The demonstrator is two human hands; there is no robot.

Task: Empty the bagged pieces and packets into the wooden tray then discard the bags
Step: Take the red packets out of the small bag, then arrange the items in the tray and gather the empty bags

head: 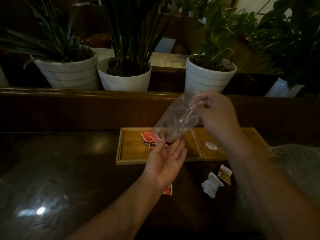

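A: Our right hand [217,115] pinches the top of the clear plastic bag [176,120], mouth tilted down over the wooden tray [195,159].
B: And the left?
A: Our left hand [166,158] is palm up, fingers spread, under the mouth. Grasping nothing.
B: Contents?
A: We see red packets [149,138] in the tray's left compartment, pale pieces [211,145] in the right. White packets [212,185] lie on the dark table [69,170], near the tray.

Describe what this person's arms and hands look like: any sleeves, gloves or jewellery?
Both forearms are bare right down to the bottom of the picture, so no sleeves show. The left hand and right hand wear no gloves, and no rings, watch or bracelet are visible, though the dim, slightly blurred light could hide small details.
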